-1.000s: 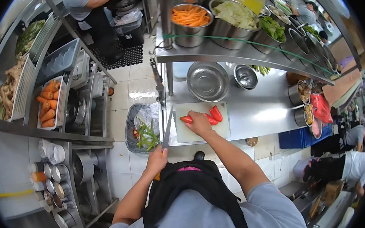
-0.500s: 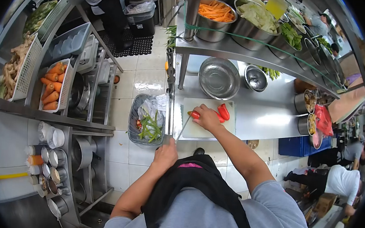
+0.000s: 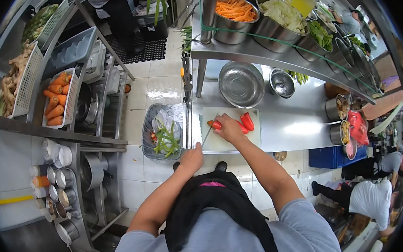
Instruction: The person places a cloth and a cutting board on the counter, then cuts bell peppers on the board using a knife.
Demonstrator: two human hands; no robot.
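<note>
My left hand (image 3: 192,158) is closed round the handle of a knife (image 3: 207,134), whose thin blade reaches up over the left part of the white cutting board (image 3: 228,142). On that board, my right hand (image 3: 230,129) presses down on a red pepper (image 3: 216,125), its fingers round it near the stem end by the blade. Just right of my fingers lies another red piece (image 3: 247,121). Whether the blade touches the pepper cannot be made out.
Behind the board stand a large steel bowl (image 3: 241,85) and a smaller one (image 3: 282,83). A shelf (image 3: 282,59) with vegetable containers overhangs the counter. A lined bin (image 3: 163,132) is at the left. Other people work at upper left and right.
My left hand has moved up and right, bringing the knife from beside the counter edge onto the board by the pepper. Green leaves now hang at the top, near another person's arm.
</note>
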